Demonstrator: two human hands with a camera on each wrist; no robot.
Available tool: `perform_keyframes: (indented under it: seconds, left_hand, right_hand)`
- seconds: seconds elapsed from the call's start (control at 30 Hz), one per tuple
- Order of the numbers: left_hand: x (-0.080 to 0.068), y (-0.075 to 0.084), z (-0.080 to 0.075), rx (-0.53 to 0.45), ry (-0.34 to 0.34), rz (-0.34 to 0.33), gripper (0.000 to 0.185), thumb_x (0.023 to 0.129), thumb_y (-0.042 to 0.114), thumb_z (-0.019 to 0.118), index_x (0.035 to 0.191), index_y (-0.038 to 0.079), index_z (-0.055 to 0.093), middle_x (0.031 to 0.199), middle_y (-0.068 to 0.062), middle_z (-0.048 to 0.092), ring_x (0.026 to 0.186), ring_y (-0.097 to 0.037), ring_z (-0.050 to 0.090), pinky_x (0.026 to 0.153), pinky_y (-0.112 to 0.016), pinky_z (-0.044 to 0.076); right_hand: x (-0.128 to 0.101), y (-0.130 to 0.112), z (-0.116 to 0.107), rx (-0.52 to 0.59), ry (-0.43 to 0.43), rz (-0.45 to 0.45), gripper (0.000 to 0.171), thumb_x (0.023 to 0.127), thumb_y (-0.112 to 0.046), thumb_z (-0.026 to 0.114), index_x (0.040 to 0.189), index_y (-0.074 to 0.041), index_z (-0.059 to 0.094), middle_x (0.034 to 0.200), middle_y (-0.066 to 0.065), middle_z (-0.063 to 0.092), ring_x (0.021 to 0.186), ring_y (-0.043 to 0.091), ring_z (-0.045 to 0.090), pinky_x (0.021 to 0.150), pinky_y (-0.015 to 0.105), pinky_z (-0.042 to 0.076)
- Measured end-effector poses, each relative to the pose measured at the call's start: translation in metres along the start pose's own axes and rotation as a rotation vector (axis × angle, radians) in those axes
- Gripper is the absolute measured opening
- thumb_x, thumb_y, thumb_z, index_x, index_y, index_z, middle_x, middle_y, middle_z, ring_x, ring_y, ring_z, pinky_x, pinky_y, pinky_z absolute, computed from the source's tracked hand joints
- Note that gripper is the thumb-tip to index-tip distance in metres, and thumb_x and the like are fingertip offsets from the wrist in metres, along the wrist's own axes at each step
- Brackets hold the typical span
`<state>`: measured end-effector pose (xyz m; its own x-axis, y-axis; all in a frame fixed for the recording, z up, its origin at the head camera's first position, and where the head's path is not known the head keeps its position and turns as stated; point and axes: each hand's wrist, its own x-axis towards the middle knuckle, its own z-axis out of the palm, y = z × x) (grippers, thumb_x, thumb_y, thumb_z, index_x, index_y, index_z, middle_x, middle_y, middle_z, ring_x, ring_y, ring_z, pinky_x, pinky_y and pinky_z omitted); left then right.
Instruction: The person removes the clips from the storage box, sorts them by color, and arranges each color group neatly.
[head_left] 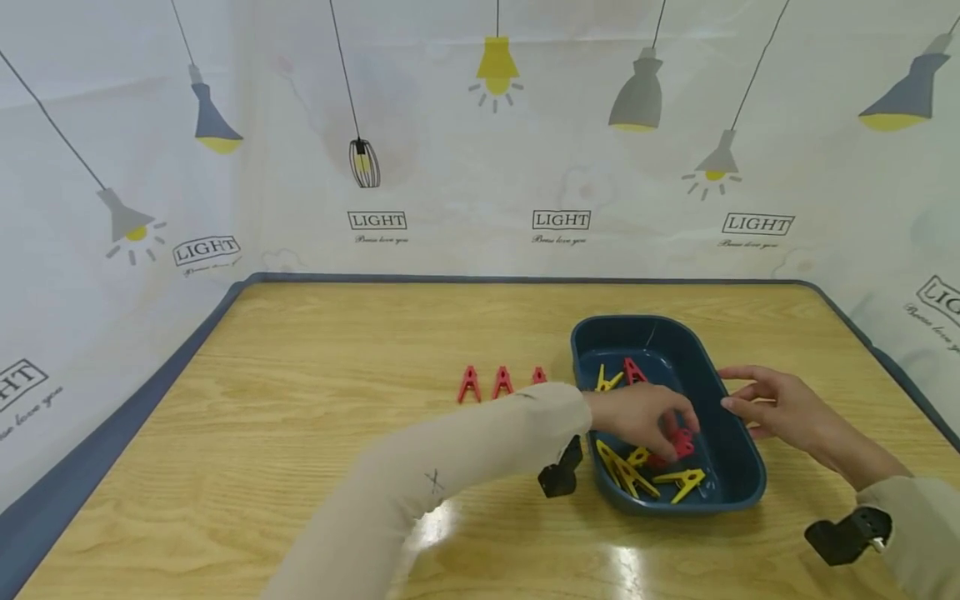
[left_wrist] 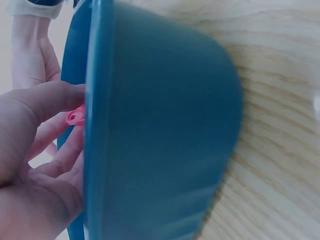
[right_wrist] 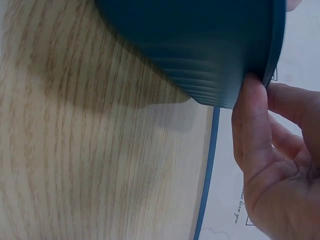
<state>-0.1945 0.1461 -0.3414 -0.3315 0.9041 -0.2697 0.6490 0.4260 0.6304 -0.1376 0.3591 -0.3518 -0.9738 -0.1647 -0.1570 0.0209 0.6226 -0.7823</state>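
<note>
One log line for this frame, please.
left hand: grips red clip in tray | right hand: steadies tray rim

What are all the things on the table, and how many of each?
red clips on table: three, red, standing in a row on the wood left of the tray
tray: one, dark blue, right part of the table
red clip in hand: one, red, inside the tray
red clip at the back: one, red, far end of the tray
yellow clips: about four, yellow, inside the tray; some overlap, so the count is unsure
table: one, light wood with a blue-grey edge
left hand: reaches into the tray, pinches the red clip in hand
right hand: fingers touch the tray's right rim
</note>
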Motion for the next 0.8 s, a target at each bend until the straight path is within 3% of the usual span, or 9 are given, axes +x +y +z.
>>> perform_keyframes:
  seconds: [0.17, 0.37, 0.53, 0.8]
  left_hand:
    - [-0.012, -0.002, -0.002, -0.069, 0.081, 0.035, 0.037, 0.08, 0.012, 0.065, 0.115, 0.011, 0.053, 0.094, 0.005, 0.057, 0.076, 0.003, 0.055, 0.063, -0.01, 0.043]
    - [-0.026, -0.004, -0.008, -0.079, 0.163, 0.088, 0.035, 0.081, 0.01, 0.064, 0.114, 0.01, 0.053, 0.094, 0.005, 0.057, 0.081, 0.002, 0.054, 0.065, -0.009, 0.042]
    - [-0.041, -0.001, -0.018, -0.061, 0.193, 0.114, 0.034, 0.081, 0.01, 0.063, 0.114, 0.012, 0.052, 0.094, 0.005, 0.056, 0.083, 0.002, 0.053, 0.068, -0.009, 0.041]
    - [-0.072, 0.0, -0.03, -0.003, 0.221, 0.099, 0.033, 0.08, 0.01, 0.065, 0.111, 0.01, 0.055, 0.093, 0.005, 0.056, 0.083, -0.001, 0.053, 0.072, -0.01, 0.04]
  right_hand:
    - [0.0, 0.0, -0.001, -0.002, 0.004, 0.01, 0.056, 0.091, -0.022, 0.05, 0.133, 0.008, 0.027, 0.1, 0.021, 0.056, 0.08, 0.014, 0.059, 0.064, 0.036, 0.051]
    - [0.0, 0.001, 0.0, 0.012, 0.001, 0.012, 0.056, 0.092, -0.022, 0.05, 0.133, 0.008, 0.026, 0.1, 0.02, 0.056, 0.079, 0.014, 0.059, 0.065, 0.036, 0.051]
    - [0.0, 0.0, 0.001, 0.006, 0.008, 0.016, 0.056, 0.092, -0.023, 0.049, 0.133, 0.008, 0.027, 0.101, 0.021, 0.055, 0.081, 0.016, 0.059, 0.065, 0.037, 0.051]
    - [-0.001, -0.001, 0.003, -0.027, 0.013, 0.015, 0.055, 0.092, -0.023, 0.049, 0.133, 0.007, 0.028, 0.102, 0.021, 0.054, 0.082, 0.017, 0.059, 0.066, 0.037, 0.051]
